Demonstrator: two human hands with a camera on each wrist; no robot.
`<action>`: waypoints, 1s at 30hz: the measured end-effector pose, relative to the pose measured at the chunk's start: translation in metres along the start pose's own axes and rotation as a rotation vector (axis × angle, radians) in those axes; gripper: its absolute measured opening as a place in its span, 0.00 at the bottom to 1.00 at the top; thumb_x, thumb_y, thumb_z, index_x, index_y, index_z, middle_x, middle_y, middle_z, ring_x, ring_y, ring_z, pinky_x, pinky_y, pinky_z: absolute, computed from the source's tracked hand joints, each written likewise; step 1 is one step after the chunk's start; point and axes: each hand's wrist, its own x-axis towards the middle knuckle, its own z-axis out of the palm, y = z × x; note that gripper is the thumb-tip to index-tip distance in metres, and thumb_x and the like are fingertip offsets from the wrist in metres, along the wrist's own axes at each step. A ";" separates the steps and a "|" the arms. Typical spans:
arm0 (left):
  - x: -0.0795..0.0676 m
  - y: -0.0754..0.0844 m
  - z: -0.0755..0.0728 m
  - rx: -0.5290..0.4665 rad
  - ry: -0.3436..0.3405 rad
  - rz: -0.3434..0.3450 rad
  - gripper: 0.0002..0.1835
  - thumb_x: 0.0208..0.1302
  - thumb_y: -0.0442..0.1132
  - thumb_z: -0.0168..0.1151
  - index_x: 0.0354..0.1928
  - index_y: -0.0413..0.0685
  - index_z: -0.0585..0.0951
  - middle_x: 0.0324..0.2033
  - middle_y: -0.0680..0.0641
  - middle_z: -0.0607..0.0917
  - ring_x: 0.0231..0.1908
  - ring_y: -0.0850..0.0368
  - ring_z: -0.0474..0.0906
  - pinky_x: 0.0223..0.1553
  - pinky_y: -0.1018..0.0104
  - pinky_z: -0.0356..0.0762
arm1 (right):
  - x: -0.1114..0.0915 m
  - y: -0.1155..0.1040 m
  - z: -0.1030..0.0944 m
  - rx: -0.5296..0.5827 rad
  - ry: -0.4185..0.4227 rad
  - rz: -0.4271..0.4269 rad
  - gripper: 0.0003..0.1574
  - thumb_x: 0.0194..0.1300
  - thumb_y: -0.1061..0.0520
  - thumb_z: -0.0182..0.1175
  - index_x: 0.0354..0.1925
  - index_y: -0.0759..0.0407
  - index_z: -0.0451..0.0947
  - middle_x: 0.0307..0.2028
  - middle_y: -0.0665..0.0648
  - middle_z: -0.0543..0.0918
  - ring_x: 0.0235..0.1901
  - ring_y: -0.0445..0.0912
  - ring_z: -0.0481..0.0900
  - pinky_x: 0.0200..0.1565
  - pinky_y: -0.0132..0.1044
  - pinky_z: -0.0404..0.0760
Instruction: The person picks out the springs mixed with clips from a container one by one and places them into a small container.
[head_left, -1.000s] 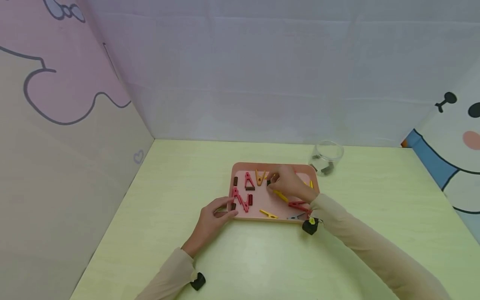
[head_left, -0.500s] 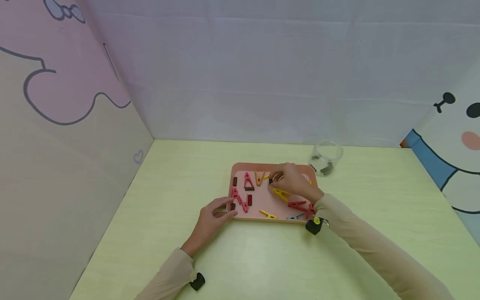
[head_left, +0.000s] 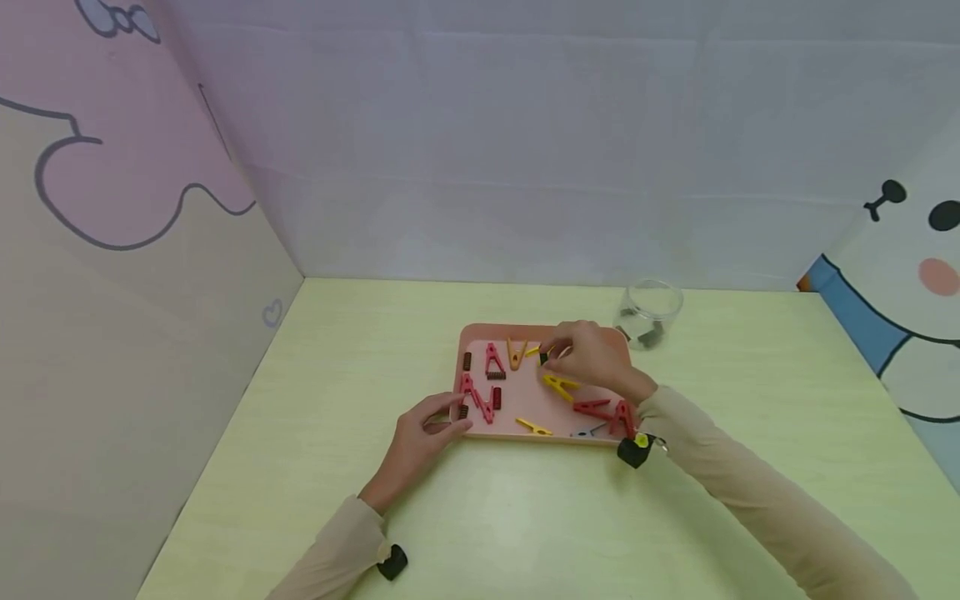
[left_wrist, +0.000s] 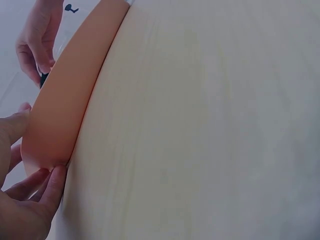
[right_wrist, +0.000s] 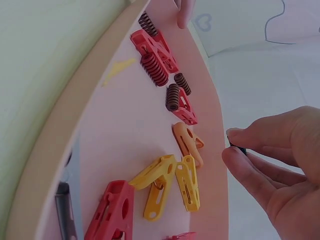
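A pink tray [head_left: 517,330] holds loose clips and coil springs. My left hand [head_left: 420,433] grips its front left corner, thumb and fingers on the rim and wall. Over the tray's back right part, my right hand [head_left: 592,360] pinches a small black spring [head_left: 543,359] between thumb and fingertips, mostly hidden by them. Below that hand lies a yellow clip [head_left: 558,386]. Pink clips [head_left: 492,358] and dark springs [head_left: 497,398] lie at the left. An orange clip [head_left: 516,354] is near the back, and a red clip [head_left: 592,409] lies toward the front right.
A clear round container [head_left: 651,312] with several dark pieces inside stands behind the tray's right corner. The tray sits on a pale table [head_left: 480,517] with a white wall [head_left: 480,167] behind. A grey clip [head_left: 588,431] lies by the tray's front wall.
My right hand has shifted a little to the right with the black spring, uncovering more of the yellow and red clips. The left hand stays at the tray's corner.
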 end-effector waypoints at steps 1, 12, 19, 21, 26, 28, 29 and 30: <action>0.000 0.000 0.000 0.000 -0.001 0.001 0.25 0.56 0.47 0.68 0.57 0.53 0.79 0.56 0.52 0.77 0.51 0.53 0.77 0.47 0.66 0.79 | -0.001 0.000 -0.001 0.004 0.005 -0.012 0.10 0.55 0.63 0.68 0.38 0.63 0.83 0.34 0.55 0.82 0.32 0.46 0.79 0.31 0.36 0.81; 0.001 0.004 -0.001 -0.004 -0.003 -0.004 0.25 0.56 0.47 0.69 0.57 0.51 0.79 0.55 0.54 0.77 0.51 0.56 0.77 0.46 0.70 0.79 | -0.006 0.004 -0.008 -0.065 0.057 -0.079 0.10 0.52 0.61 0.71 0.36 0.59 0.83 0.32 0.52 0.83 0.32 0.45 0.80 0.34 0.38 0.83; 0.001 0.002 0.000 0.004 0.004 -0.003 0.25 0.56 0.46 0.69 0.57 0.50 0.79 0.55 0.54 0.77 0.51 0.57 0.77 0.46 0.70 0.79 | -0.009 0.009 -0.010 -0.108 0.092 -0.123 0.09 0.52 0.60 0.71 0.35 0.58 0.84 0.29 0.50 0.83 0.30 0.44 0.81 0.34 0.38 0.83; 0.001 0.001 0.001 0.002 0.006 -0.005 0.25 0.56 0.46 0.69 0.57 0.50 0.79 0.55 0.54 0.77 0.51 0.57 0.77 0.46 0.70 0.79 | -0.010 0.011 -0.010 -0.102 0.096 -0.143 0.09 0.52 0.61 0.70 0.35 0.59 0.84 0.29 0.50 0.83 0.30 0.44 0.81 0.34 0.38 0.83; 0.001 0.001 0.001 -0.012 0.002 -0.005 0.25 0.56 0.46 0.69 0.57 0.49 0.79 0.55 0.54 0.77 0.51 0.57 0.77 0.47 0.70 0.79 | -0.011 0.015 -0.011 -0.060 0.086 -0.152 0.09 0.52 0.64 0.70 0.35 0.61 0.84 0.31 0.52 0.82 0.30 0.44 0.80 0.35 0.38 0.84; 0.001 0.001 0.001 -0.014 0.000 -0.007 0.25 0.56 0.45 0.69 0.57 0.49 0.79 0.55 0.54 0.77 0.51 0.57 0.77 0.47 0.70 0.79 | -0.012 0.016 -0.012 -0.043 0.077 -0.144 0.09 0.53 0.65 0.69 0.36 0.61 0.84 0.32 0.53 0.83 0.31 0.44 0.79 0.36 0.39 0.84; 0.001 0.002 0.001 -0.013 0.000 -0.008 0.25 0.56 0.45 0.69 0.57 0.49 0.79 0.55 0.54 0.77 0.51 0.57 0.77 0.47 0.70 0.79 | -0.012 0.016 -0.013 -0.035 0.073 -0.139 0.09 0.53 0.65 0.69 0.36 0.61 0.84 0.32 0.53 0.83 0.31 0.44 0.79 0.37 0.39 0.84; 0.001 0.002 0.001 -0.012 0.001 -0.011 0.25 0.56 0.46 0.69 0.57 0.49 0.79 0.55 0.54 0.77 0.51 0.57 0.77 0.47 0.70 0.79 | -0.013 0.016 -0.014 -0.025 0.071 -0.136 0.09 0.53 0.65 0.69 0.36 0.61 0.84 0.33 0.54 0.83 0.32 0.44 0.79 0.37 0.39 0.84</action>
